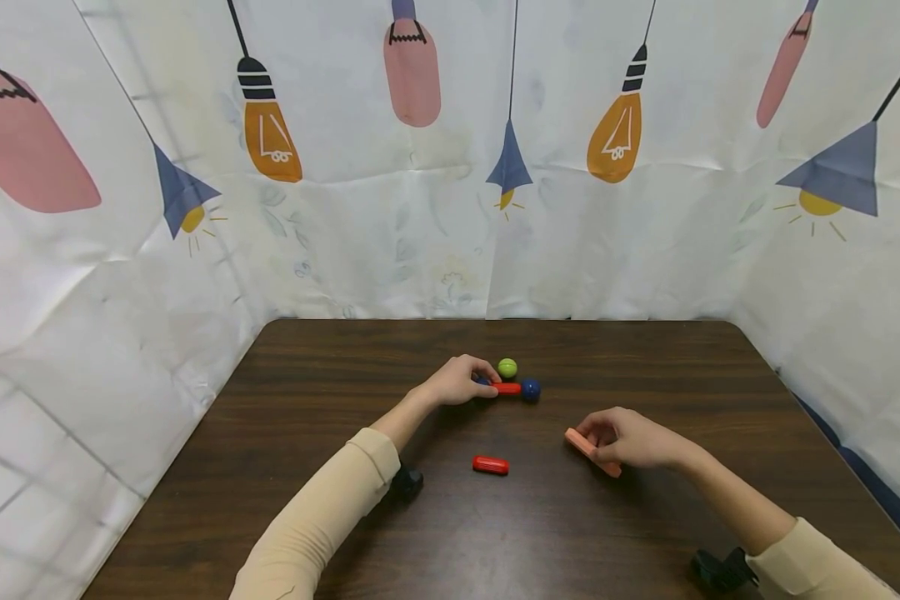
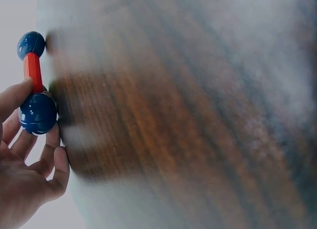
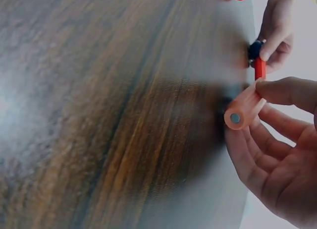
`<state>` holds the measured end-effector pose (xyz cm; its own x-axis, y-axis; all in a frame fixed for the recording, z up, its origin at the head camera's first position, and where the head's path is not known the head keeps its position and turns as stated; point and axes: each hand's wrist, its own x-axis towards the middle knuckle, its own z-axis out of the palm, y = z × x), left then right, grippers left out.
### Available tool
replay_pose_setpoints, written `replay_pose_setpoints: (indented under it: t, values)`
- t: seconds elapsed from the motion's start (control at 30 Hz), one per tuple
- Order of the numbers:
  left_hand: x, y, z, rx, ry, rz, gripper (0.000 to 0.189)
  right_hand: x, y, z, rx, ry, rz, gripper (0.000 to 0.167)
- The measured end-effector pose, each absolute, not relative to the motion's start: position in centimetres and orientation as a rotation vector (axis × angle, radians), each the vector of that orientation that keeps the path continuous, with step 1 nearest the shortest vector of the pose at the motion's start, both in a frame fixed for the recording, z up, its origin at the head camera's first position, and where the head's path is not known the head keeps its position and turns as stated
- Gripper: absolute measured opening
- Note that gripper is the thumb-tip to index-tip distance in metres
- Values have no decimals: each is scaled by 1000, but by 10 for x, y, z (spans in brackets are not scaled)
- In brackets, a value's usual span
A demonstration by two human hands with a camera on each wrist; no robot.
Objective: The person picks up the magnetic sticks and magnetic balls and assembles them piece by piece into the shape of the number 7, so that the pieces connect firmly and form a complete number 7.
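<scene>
We see the red bar (image 1: 507,388) with a blue ball at each end gripped in the fingers of the left hand (image 1: 459,380), thumb on the bar. Just beyond those fingers we find a green ball (image 1: 507,368). The fingers of the right hand (image 1: 633,438) pinch a pale orange rod (image 1: 587,447). On the near side of the left fingers, we see a short red rod (image 1: 491,465) lying on the dark worktop (image 1: 555,533).
</scene>
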<state>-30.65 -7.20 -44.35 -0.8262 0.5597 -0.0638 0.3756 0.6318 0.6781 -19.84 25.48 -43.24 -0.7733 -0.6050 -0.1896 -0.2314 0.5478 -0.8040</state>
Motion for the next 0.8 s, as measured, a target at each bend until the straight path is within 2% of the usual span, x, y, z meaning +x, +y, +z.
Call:
replay_pose_setpoints:
  t: [0.8]
  values:
    - [-305, -72, -442, 753, 2576, 977, 18, -203, 247, -430, -524, 2237, -1276, 39]
